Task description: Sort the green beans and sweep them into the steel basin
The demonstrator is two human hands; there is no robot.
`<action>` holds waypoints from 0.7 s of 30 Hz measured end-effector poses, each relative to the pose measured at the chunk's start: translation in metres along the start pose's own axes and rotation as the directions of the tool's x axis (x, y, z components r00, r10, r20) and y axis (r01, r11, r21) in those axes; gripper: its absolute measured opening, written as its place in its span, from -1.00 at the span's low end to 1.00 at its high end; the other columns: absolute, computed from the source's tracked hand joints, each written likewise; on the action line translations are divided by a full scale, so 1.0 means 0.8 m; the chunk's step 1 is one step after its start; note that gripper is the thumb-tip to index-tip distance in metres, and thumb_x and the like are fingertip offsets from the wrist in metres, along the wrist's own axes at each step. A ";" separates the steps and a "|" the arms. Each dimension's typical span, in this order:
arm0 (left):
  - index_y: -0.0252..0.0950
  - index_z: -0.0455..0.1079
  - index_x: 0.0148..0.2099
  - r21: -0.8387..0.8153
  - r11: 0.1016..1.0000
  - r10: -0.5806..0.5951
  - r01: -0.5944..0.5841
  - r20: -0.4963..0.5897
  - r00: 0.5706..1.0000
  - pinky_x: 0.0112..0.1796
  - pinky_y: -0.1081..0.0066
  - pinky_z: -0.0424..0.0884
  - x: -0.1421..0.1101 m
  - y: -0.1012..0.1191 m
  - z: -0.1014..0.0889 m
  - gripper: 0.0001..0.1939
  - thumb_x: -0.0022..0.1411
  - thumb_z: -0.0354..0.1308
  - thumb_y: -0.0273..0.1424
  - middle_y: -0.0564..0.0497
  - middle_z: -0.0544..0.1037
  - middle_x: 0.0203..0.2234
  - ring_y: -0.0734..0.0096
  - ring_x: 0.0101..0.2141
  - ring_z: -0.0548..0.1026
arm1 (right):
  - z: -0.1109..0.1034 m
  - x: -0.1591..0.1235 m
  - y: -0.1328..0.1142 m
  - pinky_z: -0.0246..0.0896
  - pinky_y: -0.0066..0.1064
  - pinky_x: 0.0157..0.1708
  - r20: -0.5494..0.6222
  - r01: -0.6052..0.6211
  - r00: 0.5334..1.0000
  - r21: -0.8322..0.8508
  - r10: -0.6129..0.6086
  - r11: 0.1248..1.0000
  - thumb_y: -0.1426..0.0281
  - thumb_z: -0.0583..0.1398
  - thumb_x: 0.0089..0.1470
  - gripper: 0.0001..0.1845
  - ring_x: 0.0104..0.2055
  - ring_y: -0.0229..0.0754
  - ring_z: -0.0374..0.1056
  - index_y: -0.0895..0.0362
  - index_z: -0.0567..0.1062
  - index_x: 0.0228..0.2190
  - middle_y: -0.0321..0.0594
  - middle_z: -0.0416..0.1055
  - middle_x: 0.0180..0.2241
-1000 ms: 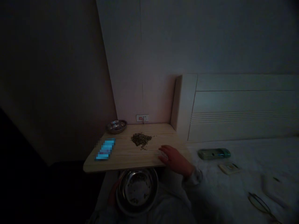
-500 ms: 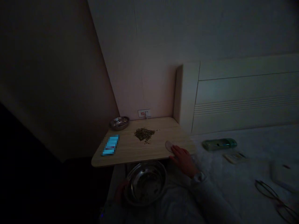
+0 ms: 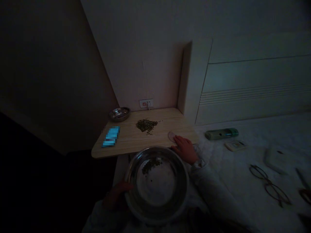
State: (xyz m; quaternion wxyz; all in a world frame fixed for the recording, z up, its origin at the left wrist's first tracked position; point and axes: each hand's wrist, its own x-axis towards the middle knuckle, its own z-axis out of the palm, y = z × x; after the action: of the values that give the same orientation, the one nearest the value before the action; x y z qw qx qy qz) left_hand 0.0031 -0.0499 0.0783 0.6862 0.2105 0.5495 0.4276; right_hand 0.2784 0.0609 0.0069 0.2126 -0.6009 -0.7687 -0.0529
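My left hand point(image 3: 118, 193) grips the left rim of a large steel bowl point(image 3: 155, 184), which is tilted toward me. Small dark green beans or seeds point(image 3: 151, 165) lie inside it. The bowl hangs just in front of a wooden tabletop point(image 3: 126, 142). Over the table's right front corner, my right hand point(image 3: 186, 149) has its fingers on a small, pale round disc point(image 3: 171, 136); what the disc is made of is too dark to tell. A loose pile of the same green grains point(image 3: 146, 125) is spread on the tabletop.
A lit phone point(image 3: 111, 136) and a small metal bowl point(image 3: 120, 114) sit at the table's left side. Behind is a wall socket point(image 3: 146, 103). On the bed to the right lie a green bottle point(image 3: 221, 133), a small pale device point(image 3: 235, 146), a white box point(image 3: 275, 158) and eyeglasses point(image 3: 269, 184).
The large bowl has come up and closer to the table edge, its inside now facing me with the grains showing. My right hand stays at the disc. The camera view has tipped down.
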 end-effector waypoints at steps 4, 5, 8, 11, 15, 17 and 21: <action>-0.34 0.45 -0.58 0.008 1.000 0.024 -0.025 0.146 0.989 -0.31 0.11 0.32 -0.002 0.015 0.006 -0.84 -0.39 0.16 -0.43 -0.15 0.52 -0.62 -0.09 -0.37 0.45 | -0.003 0.000 -0.001 -0.09 -0.26 -0.02 0.012 0.000 1.000 -0.006 0.000 1.000 0.23 -0.07 0.06 -0.52 0.07 -0.12 0.05 0.18 0.23 -0.02 -0.12 0.17 0.03; -0.32 0.44 -0.60 0.017 0.997 0.071 -0.073 0.088 0.994 -0.30 0.13 0.32 0.000 0.018 0.004 -0.87 -0.39 0.17 -0.45 -0.13 0.50 -0.66 -0.09 -0.35 0.45 | -0.003 0.000 0.000 -0.09 -0.26 -0.02 0.013 0.004 1.000 -0.006 -0.004 1.000 0.23 -0.08 0.07 -0.52 0.07 -0.12 0.05 0.18 0.23 -0.02 -0.12 0.16 0.04; -0.25 0.36 -0.70 0.063 0.969 0.246 -0.240 -0.111 0.963 -0.22 0.22 0.31 0.005 0.020 -0.006 -0.88 -0.44 0.18 -0.54 -0.06 0.47 -0.70 -0.04 -0.25 0.42 | 0.000 -0.001 0.002 -0.11 -0.26 -0.01 0.009 0.012 1.000 -0.011 -0.012 1.000 0.20 -0.08 0.06 -0.49 0.08 -0.12 0.03 0.21 0.23 -0.01 -0.11 0.16 0.04; -0.24 0.39 -0.62 0.049 0.968 0.249 -0.245 -0.112 0.962 -0.24 0.23 0.33 0.006 0.016 -0.011 -0.84 -0.43 0.20 -0.52 -0.06 0.54 -0.51 -0.03 -0.21 0.40 | 0.003 -0.001 0.002 -0.12 -0.25 -0.01 -0.003 0.014 1.000 -0.012 -0.014 1.000 0.16 -0.06 0.05 -0.47 0.08 -0.11 0.03 0.20 0.23 -0.02 -0.11 0.16 0.04; -0.24 0.40 -0.53 -0.035 0.978 0.200 -0.203 -0.091 0.976 -0.24 0.28 0.33 0.007 0.009 -0.003 -0.78 -0.38 0.17 -0.55 -0.05 0.54 -0.46 0.02 -0.21 0.40 | 0.002 -0.002 0.001 -0.12 -0.25 -0.02 -0.023 -0.002 1.000 -0.011 0.001 1.000 0.16 -0.06 0.05 -0.47 0.07 -0.11 0.04 0.20 0.22 -0.02 -0.10 0.16 0.04; -0.27 0.40 -0.54 -0.062 0.987 0.144 -0.150 -0.091 0.985 -0.25 0.24 0.33 0.011 0.003 0.002 -0.85 -0.33 0.14 -0.51 -0.06 0.52 -0.56 0.02 -0.26 0.42 | 0.002 -0.002 0.001 -0.12 -0.24 -0.02 -0.023 -0.007 1.000 -0.013 0.007 1.000 0.16 -0.06 0.05 -0.47 0.06 -0.11 0.05 0.20 0.23 -0.02 -0.10 0.17 0.03; -0.30 0.40 -0.62 -0.009 0.996 0.083 -0.085 -0.150 0.985 -0.26 0.19 0.32 0.021 -0.009 0.000 -0.95 -0.29 0.13 -0.47 -0.05 0.49 -0.65 0.05 -0.36 0.44 | 0.003 -0.002 0.001 -0.12 -0.25 -0.02 -0.017 0.004 1.000 -0.015 -0.005 1.000 0.16 -0.07 0.05 -0.47 0.06 -0.11 0.05 0.20 0.23 -0.02 -0.10 0.17 0.03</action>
State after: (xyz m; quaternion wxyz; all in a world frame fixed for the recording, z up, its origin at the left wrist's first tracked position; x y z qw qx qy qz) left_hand 0.0062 -0.0403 0.0630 0.6261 0.1952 0.5867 0.4750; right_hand 0.2792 0.0607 0.0040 0.2144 -0.6003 -0.7678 -0.0642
